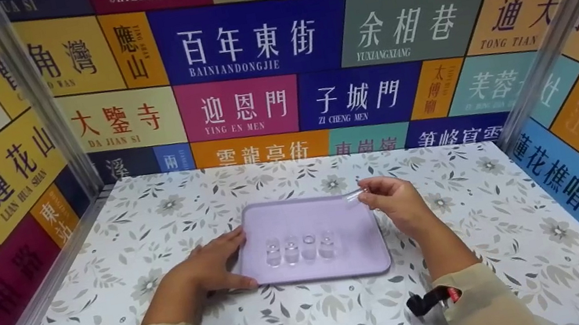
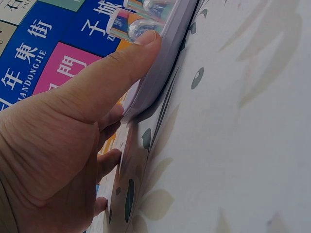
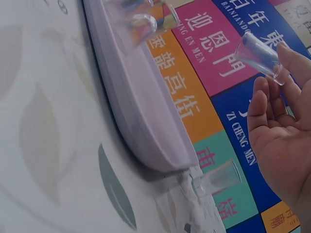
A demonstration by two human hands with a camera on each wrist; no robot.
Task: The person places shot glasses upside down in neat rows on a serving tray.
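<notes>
A lilac tray (image 1: pixel 304 216) lies on the table with several small clear shot glasses (image 1: pixel 309 248) standing in a row toward its near side. My left hand (image 1: pixel 209 265) rests at the tray's left end, fingers along the left edge and thumb at the near rim. In the left wrist view the thumb (image 2: pixel 129 60) lies straight beside the rim. At the tray's far right corner, my right hand (image 1: pixel 400 206) pinches another clear shot glass (image 3: pixel 260 56) between thumb and fingers. That glass is held tilted, above the tray's level in the right wrist view.
One more clear glass (image 3: pixel 218 178) stands beyond the tray's right end in the right wrist view. A leaf-patterned cover (image 1: pixel 167 206) spreads over the table. Colourful sign-covered walls (image 1: pixel 245 40) rise at the back and both sides, with metal posts (image 1: pixel 41 104) at the corners.
</notes>
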